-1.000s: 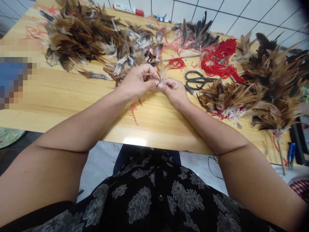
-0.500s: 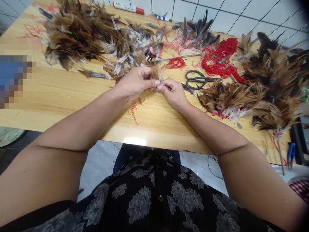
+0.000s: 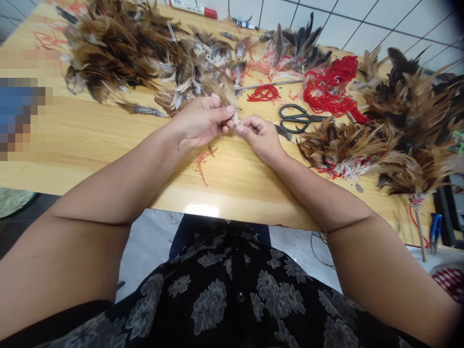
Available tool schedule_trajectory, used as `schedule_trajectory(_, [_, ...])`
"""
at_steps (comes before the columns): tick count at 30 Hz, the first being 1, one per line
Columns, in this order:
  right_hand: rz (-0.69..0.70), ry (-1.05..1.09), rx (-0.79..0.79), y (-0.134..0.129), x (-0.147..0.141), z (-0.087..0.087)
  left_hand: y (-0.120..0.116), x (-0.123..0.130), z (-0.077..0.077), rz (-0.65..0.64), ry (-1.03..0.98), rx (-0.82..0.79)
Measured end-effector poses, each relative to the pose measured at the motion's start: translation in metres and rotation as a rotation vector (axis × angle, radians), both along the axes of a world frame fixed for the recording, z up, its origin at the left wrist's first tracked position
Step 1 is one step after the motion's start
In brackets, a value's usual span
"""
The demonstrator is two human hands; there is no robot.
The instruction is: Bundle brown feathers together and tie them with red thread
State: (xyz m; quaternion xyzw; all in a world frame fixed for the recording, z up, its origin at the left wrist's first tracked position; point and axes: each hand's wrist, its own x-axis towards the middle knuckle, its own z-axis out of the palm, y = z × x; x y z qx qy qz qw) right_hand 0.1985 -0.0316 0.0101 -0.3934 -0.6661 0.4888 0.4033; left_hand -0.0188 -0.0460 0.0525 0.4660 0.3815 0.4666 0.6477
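My left hand (image 3: 203, 123) and my right hand (image 3: 261, 137) meet over the middle of the wooden table (image 3: 108, 140). Between their fingertips they pinch a small bunch of brown feathers (image 3: 226, 94) by the quill ends. The plumes fan up and away behind my left thumb. Both hands have the fingers closed on the bunch. A scrap of red thread (image 3: 203, 162) lies on the table just under my left wrist.
A big heap of brown feathers (image 3: 119, 46) fills the far left. Black scissors (image 3: 295, 118) and red cord (image 3: 331, 89) lie right of my hands. Bound feather bundles (image 3: 348, 145) and a feather duster (image 3: 416, 174) sit at the right. A marker (image 3: 192, 8) lies at the far edge.
The bunch has turned between my fingers, and my left thumb has slid over its base. Both hands stay at the same spot on the table.
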Motion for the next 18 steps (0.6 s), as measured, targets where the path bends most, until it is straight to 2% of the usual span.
schedule_trajectory(6, [0.004,0.006,-0.003,-0.001,0.0,-0.001,-0.008,0.004,0.003,-0.048,0.028,0.032])
schedule_trajectory(10, [0.034,0.034,0.008,0.001,0.002,-0.004,-0.009,-0.001,0.007,-0.02,0.127,0.04])
schedule_trajectory(16, [0.041,0.022,-0.009,0.004,0.003,0.0,-0.002,0.003,-0.013,0.117,0.172,0.158])
schedule_trajectory(18, [0.051,-0.003,0.013,0.006,0.004,0.001,-0.002,0.006,-0.017,0.107,0.151,0.119])
